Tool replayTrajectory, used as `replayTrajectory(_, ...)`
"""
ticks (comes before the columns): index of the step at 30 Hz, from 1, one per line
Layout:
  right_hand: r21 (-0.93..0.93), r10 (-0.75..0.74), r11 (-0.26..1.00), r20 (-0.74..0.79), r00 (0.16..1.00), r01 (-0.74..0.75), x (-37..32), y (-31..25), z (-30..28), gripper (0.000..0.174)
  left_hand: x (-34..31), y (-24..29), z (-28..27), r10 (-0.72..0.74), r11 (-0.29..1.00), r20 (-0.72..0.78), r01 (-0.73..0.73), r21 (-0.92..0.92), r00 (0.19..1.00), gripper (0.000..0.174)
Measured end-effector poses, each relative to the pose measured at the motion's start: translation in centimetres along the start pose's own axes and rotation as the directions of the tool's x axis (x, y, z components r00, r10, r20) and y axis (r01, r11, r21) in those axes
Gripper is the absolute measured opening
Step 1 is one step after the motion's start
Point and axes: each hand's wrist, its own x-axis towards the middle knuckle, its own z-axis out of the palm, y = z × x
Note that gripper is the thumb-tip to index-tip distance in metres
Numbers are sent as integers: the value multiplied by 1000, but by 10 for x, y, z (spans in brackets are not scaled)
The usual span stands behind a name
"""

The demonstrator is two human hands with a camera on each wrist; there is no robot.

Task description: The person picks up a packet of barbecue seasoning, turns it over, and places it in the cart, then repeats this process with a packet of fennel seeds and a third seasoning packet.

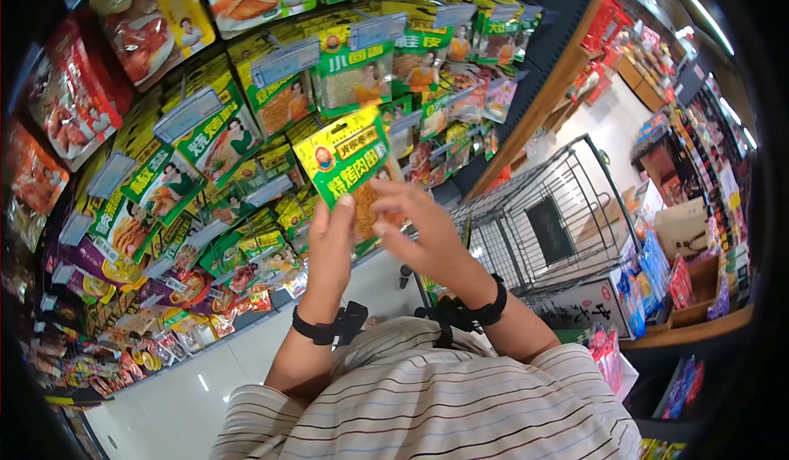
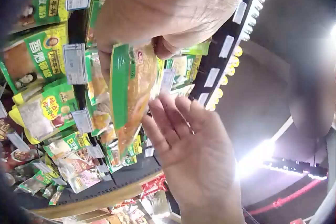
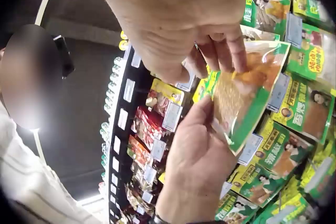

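A yellow and green seasoning packet (image 1: 345, 152) with a clear window is held up before the shelf in the head view. My left hand (image 1: 330, 242) pinches its lower left edge, thumb on the front. My right hand (image 1: 423, 234) is at the packet's right side, its fingers spread and slightly bent by the window. In the left wrist view the packet (image 2: 126, 90) hangs from my left hand (image 2: 173, 3), with the palm of my right hand (image 2: 197, 155) facing it. The right wrist view shows the packet (image 3: 247, 92) between my left hand (image 3: 194, 155) and my right hand (image 3: 178, 35).
Rows of hanging seasoning packets (image 1: 357, 69) with price tags fill the shelf in front and to the left. A wire shopping cart (image 1: 526, 221) stands to the right. Beyond it are a wooden-edged display (image 1: 699, 324) and more stocked shelves.
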Motion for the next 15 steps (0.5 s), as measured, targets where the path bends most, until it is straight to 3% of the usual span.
replayTrajectory(1, 125, 65, 990, 8, 998, -66, 1, 4, -1, 25, 2, 0, -9, 8, 1000, -18, -8, 7, 1000, 36)
replayTrajectory(2, 55, 25, 998, -36, 999, -23, 6, 7, -7, 27, 5, 2, -16, 14, 1000, -35, -14, 15, 999, 35)
replayTrajectory(5, 101, 253, 965, -99, 962, -243, 17, 11, -15, 28, 6, 10, -21, 41, 999, -51, -43, -24, 998, 30)
replayTrajectory(7, 279, 319, 911, -5, 948, -305, 27, 18, -13, 27, 6, 15, -22, 36, 998, -38, -38, -48, 999, 30)
replayTrajectory(9, 513, 368, 775, 110, 923, -370, 35, 24, -7, 24, 5, 15, -26, 33, 999, -19, -33, -33, 999, 31)
replayTrajectory(12, 578, 386, 696, 199, 901, -426, 42, 27, -2, 18, 5, 14, -28, 27, 999, -4, -27, -47, 1000, 32)
replayTrajectory(15, 602, 430, 664, 179, 885, -444, 47, 14, 3, 13, 5, 16, -30, 28, 997, 8, -27, -68, 1000, 34)
